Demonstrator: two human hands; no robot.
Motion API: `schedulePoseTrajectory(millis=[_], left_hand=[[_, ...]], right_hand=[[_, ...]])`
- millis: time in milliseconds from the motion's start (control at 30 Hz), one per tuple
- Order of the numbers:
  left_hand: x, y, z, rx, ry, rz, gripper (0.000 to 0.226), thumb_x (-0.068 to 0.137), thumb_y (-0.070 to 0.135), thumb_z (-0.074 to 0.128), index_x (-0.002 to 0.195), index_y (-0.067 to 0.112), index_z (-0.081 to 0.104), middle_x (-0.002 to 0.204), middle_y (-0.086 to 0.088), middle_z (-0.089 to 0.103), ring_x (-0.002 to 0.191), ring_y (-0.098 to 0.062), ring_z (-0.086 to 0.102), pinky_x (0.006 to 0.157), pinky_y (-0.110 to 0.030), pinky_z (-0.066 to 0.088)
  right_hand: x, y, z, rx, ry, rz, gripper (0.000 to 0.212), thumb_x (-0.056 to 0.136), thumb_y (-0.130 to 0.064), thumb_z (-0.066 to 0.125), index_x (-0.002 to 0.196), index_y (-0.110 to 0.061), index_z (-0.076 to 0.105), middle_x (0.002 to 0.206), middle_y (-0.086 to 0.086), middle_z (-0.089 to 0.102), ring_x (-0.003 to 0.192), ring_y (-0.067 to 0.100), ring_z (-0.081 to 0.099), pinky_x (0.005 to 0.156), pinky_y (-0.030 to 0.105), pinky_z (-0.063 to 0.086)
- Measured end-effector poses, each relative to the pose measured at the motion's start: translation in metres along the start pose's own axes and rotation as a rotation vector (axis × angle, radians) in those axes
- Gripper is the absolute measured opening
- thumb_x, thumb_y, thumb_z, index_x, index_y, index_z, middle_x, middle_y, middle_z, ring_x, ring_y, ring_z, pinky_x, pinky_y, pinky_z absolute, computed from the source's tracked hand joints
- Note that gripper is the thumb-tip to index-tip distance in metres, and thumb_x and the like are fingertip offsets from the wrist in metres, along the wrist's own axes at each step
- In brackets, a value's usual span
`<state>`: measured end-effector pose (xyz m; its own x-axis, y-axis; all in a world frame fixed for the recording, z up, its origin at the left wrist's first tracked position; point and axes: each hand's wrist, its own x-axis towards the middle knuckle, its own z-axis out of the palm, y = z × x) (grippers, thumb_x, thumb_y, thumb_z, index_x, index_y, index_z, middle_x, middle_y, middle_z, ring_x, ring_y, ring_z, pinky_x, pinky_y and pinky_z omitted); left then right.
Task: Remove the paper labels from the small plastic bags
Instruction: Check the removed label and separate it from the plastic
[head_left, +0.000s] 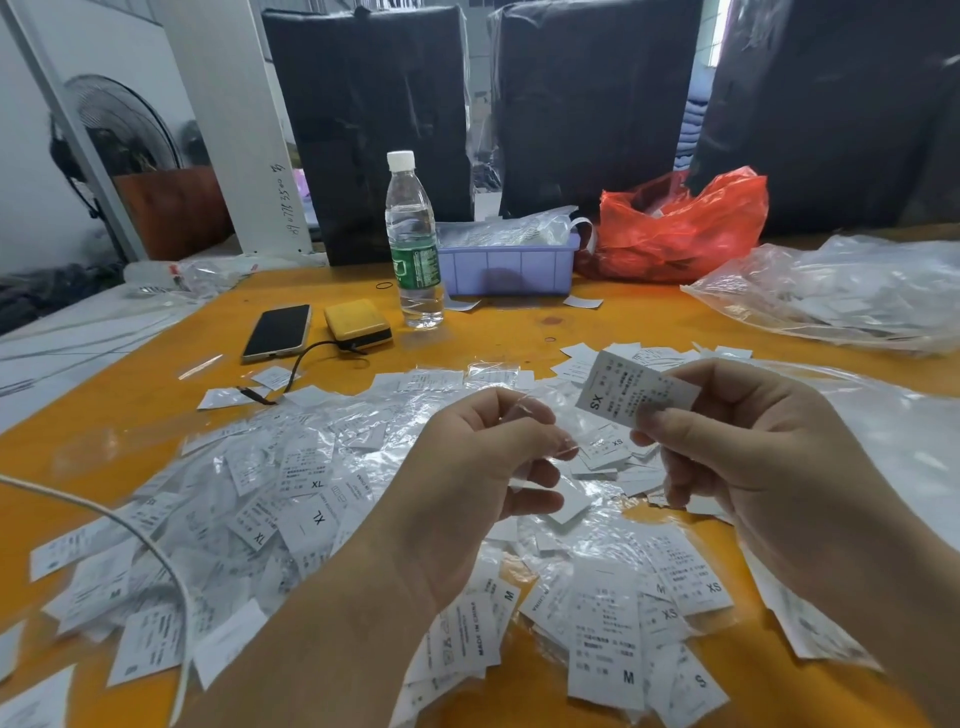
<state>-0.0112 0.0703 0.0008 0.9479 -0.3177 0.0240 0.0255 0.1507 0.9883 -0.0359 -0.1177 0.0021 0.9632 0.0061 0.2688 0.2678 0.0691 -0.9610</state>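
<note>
Seen from above, a person's two bare hands are raised over an orange table (519, 332) in the centre of the frame. The right hand (748, 441), at centre right, pinches a white paper label (636, 389) between thumb and fingers; the label is printed with small text and the size mark XS, which reads upside down from here. The left hand (478, 467), just left of it, has its fingers curled around a small clear plastic bag (540, 415), crumpled and hard to make out. Label and bag are apart, the label slightly higher and to the right. Beneath the hands, spread across the lower half of the frame, lies a heap of bagged labels (291, 488), white slips marked XL, M, XS and S among shiny clear plastic. A white cable (130, 525) curves over the heap at lower left. Further back, at centre left, a dark phone (278, 332) lies flat beside a yellow pad (357, 322), and a clear water bottle (413, 239) with a white cap and green band stands upright. Just right of the bottle sits a lilac plastic tray (506, 265), then a crumpled red plastic bag (685, 228). A large clear plastic sack (841, 291) lies at the right edge. Black wrapped bundles (363, 124) stand along the back
</note>
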Motion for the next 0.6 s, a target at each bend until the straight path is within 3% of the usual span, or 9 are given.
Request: schedulePoseTrajectory(millis=[133, 600], left_hand=[[0.0002, -0.0008, -0.0008, 0.017, 0.001, 0.002, 0.019, 0.083, -0.001, 0.066, 0.074, 0.016, 0.069, 0.072, -0.007, 0.068, 0.064, -0.016, 0.061, 0.061, -0.03, 0.055], [-0.0008, 0.0014, -0.0035, 0.024, -0.024, -0.024, 0.012, 0.086, 0.006, 0.068, 0.082, 0.016, 0.072, 0.077, -0.006, 0.07, 0.066, -0.015, 0.062, 0.062, -0.028, 0.056]], right_hand=[[0.0016, -0.0007, -0.0049, -0.075, 0.028, -0.045, 0.012, 0.072, -0.012, 0.072, 0.083, -0.017, 0.076, 0.069, 0.012, 0.068, 0.048, 0.014, 0.051, 0.045, 0.024, 0.046], [0.0014, -0.0014, -0.0044, -0.044, -0.137, 0.096, 0.021, 0.062, -0.016, 0.072, 0.082, -0.012, 0.075, 0.066, 0.012, 0.065, 0.045, 0.012, 0.048, 0.044, 0.022, 0.044]])
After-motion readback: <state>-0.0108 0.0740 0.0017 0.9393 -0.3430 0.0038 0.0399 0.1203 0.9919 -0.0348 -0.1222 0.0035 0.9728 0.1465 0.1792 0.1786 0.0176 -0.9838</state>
